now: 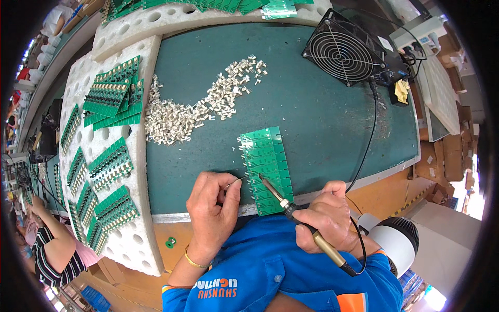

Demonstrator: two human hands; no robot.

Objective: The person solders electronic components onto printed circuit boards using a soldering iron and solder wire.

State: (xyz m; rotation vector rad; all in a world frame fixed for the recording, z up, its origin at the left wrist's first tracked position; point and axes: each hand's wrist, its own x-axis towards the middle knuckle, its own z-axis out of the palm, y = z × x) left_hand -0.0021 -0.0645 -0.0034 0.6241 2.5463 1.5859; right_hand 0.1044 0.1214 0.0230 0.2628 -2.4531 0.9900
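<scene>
A green circuit board panel (264, 151) lies on the green mat near the table's front edge, with white connectors along its left side. My right hand (326, 216) is wrapped round the handle of a soldering iron (272, 189), its hot end slanting up and left onto the board's middle. At the board's left side, my left hand (212, 205) pinches a thin solder wire (242, 179) pointing toward the iron's tip. Whether wire and tip touch is too small to tell. Beyond the board spreads a loose pile of small white connectors (179, 117).
Several assembled green boards (112, 166) stand and lie on white foam (140, 229) at left; more foam with boards lines the back. A black fan (340, 49) stands at back right, a cable (371, 130) runs down to the right, and a yellow sponge (401, 91) sits nearby. Another person's arm (54, 239) shows far left.
</scene>
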